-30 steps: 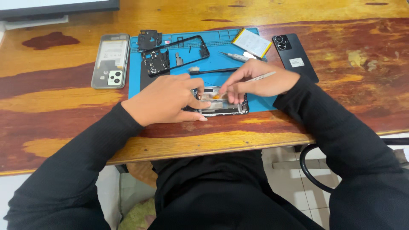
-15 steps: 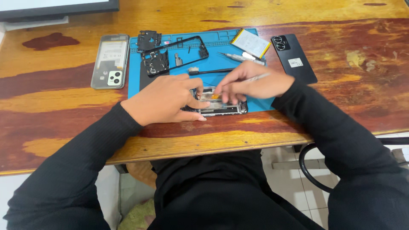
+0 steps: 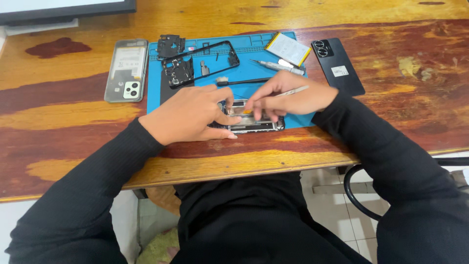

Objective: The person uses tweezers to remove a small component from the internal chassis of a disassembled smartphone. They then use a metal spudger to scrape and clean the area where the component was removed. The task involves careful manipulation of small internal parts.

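— What is lying on the blue mat (image 3: 254, 73)?

— It is carrying loose parts: one black phone frame (image 3: 200, 61), one dark circuit piece (image 3: 170, 46) at its far left corner, one flat battery (image 3: 288, 49) with yellow edges at its far right corner, one silver screwdriver (image 3: 278, 66) and one thin black rod (image 3: 244, 81). The opened phone (image 3: 251, 122) is sitting on the mat's near edge, right under both hands.

— How is that phone looking?

— It is lying flat with its back off, showing silvery and dark insides; the hands are covering much of it.

— And the hands?

— The left hand (image 3: 188, 117) is pressing on the phone's left end, fingers curled over it and thumb along its near edge. The right hand (image 3: 293, 98) is pinching slim pale tweezers (image 3: 292, 91), its grip pressed together, fingertips pointing down at the phone's middle.

— Anything off the mat?

— Two things are resting on the wooden tabletop (image 3: 73, 112): one clear phone back cover (image 3: 126, 70) to the left, one black phone (image 3: 337, 66) face down to the right.
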